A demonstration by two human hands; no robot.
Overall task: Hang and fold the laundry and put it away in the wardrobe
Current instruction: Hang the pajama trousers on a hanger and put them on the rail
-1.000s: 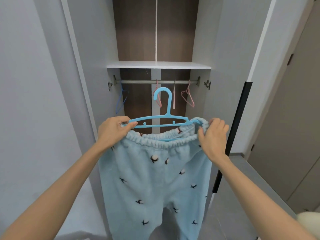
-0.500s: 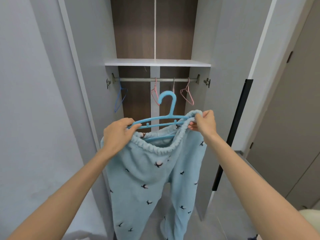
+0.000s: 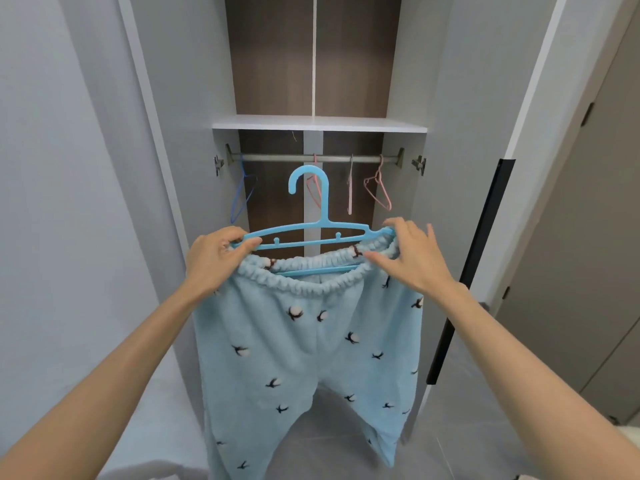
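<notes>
Light blue fleece trousers [image 3: 311,344] with small dark and white prints hang by their elastic waistband from a blue plastic hanger [image 3: 313,233], held up in front of the open wardrobe. My left hand [image 3: 216,261] grips the hanger's left end together with the waistband. My right hand [image 3: 410,258] is at the hanger's right end, fingers spread and fairly straight, thumb and fingertips touching the waistband there. The hanger's hook stands upright just below the wardrobe rail [image 3: 311,158]. The trouser legs drop out of view at the bottom.
On the rail hang a thin blue hanger [image 3: 242,195] at the left and three pink hangers [image 3: 377,192] from the middle to the right. A white shelf [image 3: 318,123] sits above the rail. Grey wardrobe doors [image 3: 460,168] stand open on both sides.
The trousers have swung round to face me and the waistband is spread wider along the hanger. My right hand went from pinching the waistband to spread fingers. The hanger is level again.
</notes>
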